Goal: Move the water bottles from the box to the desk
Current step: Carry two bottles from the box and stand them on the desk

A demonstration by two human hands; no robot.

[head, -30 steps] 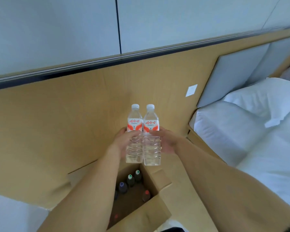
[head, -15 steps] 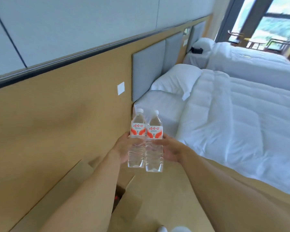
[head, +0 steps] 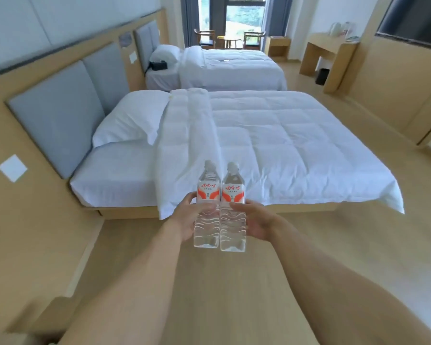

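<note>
Two clear water bottles with white caps and red-and-white labels stand upright side by side in front of me, touching each other. My left hand (head: 184, 219) grips the left water bottle (head: 207, 195) around its ribbed lower half. My right hand (head: 255, 221) grips the right water bottle (head: 232, 195) the same way. Both are held in the air above the wooden floor, in front of the near bed. A wooden desk (head: 330, 49) stands at the far right against the wall. Only a blurred cardboard flap (head: 52, 317) of the box shows at the bottom left.
The near bed (head: 271, 145) with white duvet and pillow fills the middle; a second bed (head: 229, 66) lies behind it. A padded grey headboard (head: 60, 113) lines the left wall. Chairs and a small table (head: 230, 41) stand by the window. Open wooden floor runs along the right.
My view has swung right, from the wall and the open box to the whole room. Both hands keep their grip on the two bottles, still held together in front of me.
</note>
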